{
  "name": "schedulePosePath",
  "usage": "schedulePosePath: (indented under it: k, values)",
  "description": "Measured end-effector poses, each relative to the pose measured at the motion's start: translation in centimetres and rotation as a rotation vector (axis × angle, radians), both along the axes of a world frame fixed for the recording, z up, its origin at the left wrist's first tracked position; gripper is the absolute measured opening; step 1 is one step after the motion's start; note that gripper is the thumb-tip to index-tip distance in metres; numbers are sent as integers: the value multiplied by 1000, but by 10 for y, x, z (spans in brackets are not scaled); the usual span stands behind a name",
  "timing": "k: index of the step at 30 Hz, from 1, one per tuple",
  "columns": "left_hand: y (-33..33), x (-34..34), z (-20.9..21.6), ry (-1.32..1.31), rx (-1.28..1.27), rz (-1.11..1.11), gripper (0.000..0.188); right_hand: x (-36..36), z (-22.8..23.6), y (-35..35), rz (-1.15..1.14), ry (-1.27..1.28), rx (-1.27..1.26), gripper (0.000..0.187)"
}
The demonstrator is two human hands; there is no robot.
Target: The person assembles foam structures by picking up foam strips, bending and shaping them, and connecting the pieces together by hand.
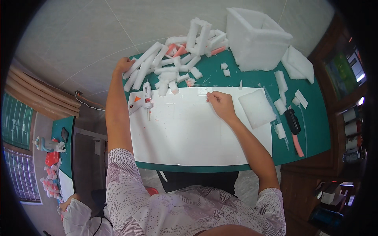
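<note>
Head view: left hand (124, 65) at the far left edge of the green table (256, 79), up against the outer end of a heap of white foam strips (145, 70). Fingers bent, partly hidden; cannot tell how far open, or whether closed on a strip. Right hand (221, 104) over the upper part of the white board (189, 137), fingers curled in loosely toward the palm. Nothing visible in that grip; cannot tell about anything small inside.

Between the two hands, on the board's upper left corner, a white glue gun (147, 94), nozzle toward the near edge. Behind it the strips, jumbled together with a few pink pieces (180, 51), and on top a foam frame (199, 37). Farther right, a large open foam box (252, 51). Just right of the right hand, a square foam sheet (256, 108); beyond that, a black tool (292, 121) beside a pink strip (298, 145). At lower left, near a second table, a co-worker's white sleeve (80, 216).
</note>
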State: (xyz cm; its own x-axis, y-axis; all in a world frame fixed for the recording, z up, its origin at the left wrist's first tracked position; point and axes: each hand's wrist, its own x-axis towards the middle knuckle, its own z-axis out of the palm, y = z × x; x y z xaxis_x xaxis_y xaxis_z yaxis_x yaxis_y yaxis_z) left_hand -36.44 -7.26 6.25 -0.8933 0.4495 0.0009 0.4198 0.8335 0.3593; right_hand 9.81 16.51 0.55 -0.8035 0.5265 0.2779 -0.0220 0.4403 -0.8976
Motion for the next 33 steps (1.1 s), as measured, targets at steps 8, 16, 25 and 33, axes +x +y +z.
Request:
schedulePosePath:
  k: [8,16,25,33]
  values:
    - [25,-11,-15,29,151,-89,26,2,-2,6,-18,15,-16,31]
    - [25,-18,-17,-158,102,-218,38,-2,0,7,12,-2,-16,32]
    - [32,-20,-12,103,73,-159,36,1,2,0,19,10,-5,31]
    - [44,-24,-6,85,-10,-182,35,3,10,2,10,15,-20,31]
